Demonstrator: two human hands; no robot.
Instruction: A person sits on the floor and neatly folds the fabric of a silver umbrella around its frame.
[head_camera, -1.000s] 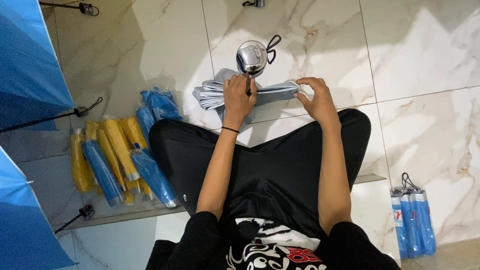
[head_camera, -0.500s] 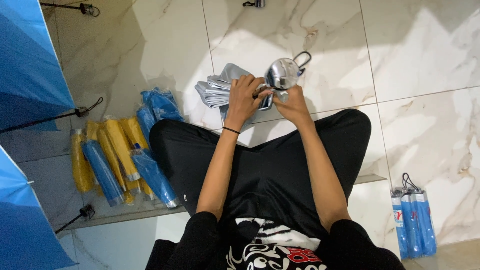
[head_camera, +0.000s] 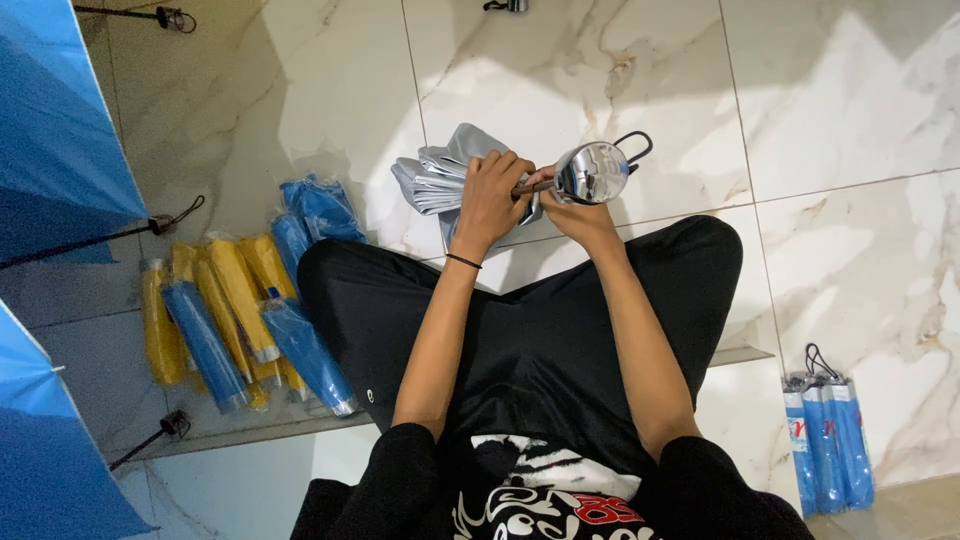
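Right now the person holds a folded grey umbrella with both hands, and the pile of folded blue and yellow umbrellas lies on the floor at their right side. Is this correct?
Not quite. The head view shows the pile of blue and yellow umbrellas at the person's left side, not the right. The rest holds: left hand and right hand both hold the folded grey umbrella.

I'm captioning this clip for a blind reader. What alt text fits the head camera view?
Seen from above, a seated person's left hand and right hand grip a folded silver umbrella by its shiny handle over a marble floor. Sleeved yellow and blue umbrellas lie at left beside open blue umbrellas; three more packaged ones lie at right.
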